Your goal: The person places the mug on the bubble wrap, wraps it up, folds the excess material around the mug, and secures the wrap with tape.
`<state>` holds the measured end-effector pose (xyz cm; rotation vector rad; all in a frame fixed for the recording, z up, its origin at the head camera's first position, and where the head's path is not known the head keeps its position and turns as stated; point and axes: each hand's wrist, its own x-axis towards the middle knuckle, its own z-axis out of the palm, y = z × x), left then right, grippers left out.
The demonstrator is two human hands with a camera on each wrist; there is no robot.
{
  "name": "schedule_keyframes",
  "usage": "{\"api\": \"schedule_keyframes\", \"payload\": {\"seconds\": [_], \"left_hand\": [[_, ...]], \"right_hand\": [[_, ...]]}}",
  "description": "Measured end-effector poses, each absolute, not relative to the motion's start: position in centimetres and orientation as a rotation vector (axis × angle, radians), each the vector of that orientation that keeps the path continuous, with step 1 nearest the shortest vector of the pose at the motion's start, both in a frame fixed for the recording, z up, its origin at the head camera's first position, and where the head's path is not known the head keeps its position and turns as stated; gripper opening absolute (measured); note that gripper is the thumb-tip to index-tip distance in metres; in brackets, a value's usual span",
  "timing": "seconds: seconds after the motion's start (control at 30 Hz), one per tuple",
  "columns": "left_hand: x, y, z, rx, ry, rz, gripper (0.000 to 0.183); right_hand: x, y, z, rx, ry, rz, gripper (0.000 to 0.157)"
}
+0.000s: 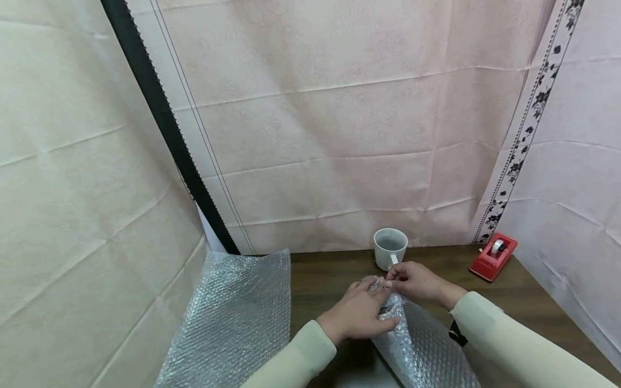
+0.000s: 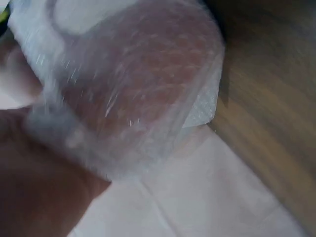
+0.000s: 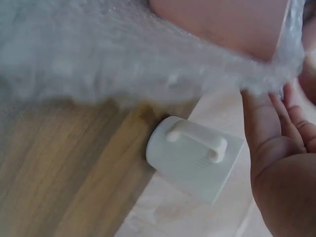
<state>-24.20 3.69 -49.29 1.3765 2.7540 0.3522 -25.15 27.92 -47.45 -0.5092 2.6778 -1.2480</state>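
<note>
A pink mug (image 3: 227, 24) stands within a sheet of bubble wrap (image 1: 427, 339); in the left wrist view it shows blurred through the bubble wrap (image 2: 133, 89). My left hand (image 1: 361, 310) lies over the wrapped mug, its fingers at the far edge of the sheet and the thumb stretched on the near side. Opposite it, my right hand (image 1: 419, 281) pinches the sheet's upper edge, close to the left fingertips. Just beyond both hands is a white mug (image 1: 390, 248), unwrapped and upright, its handle towards me.
A second bubble wrap sheet (image 1: 242, 318) lies flat at the left of the wooden table (image 1: 310, 285). At the right stands a red tape dispenser (image 1: 494, 257) with a tape roll. Pale cloth (image 1: 339, 188) hangs along the back and both sides.
</note>
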Motion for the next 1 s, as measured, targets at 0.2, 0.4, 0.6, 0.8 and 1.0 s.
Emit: {"api": "schedule_keyframes", "payload": {"seconds": [0.2, 0.4, 0.6, 0.8, 1.0], "left_hand": [[-26.2, 2.1, -48.5, 1.155, 2.405, 0.923, 0.053], [-29.4, 0.5, -49.6, 1.297, 2.398, 0.997, 0.027], [-30.1, 0.1, -49.0, 1.52, 2.457, 0.716, 0.034], [-29.9, 0.2, -48.2, 1.577, 2.483, 0.551, 0.036], [-29.7, 0.5, -48.1, 1.619, 2.556, 0.463, 0.038]], "right_hand": [[-25.1, 28.4, -47.4, -0.521, 2.667, -1.247, 0.007], [-25.2, 27.9, -47.2, -0.614, 2.722, -1.135, 0.008], [-25.4, 27.2, -46.7, -0.634, 2.784, -1.002, 0.006], [-25.8, 27.2, -46.3, -0.655, 2.79, -0.945, 0.002], [-25.7, 27.0, -45.8, -0.674, 2.792, -0.962, 0.004]]}}
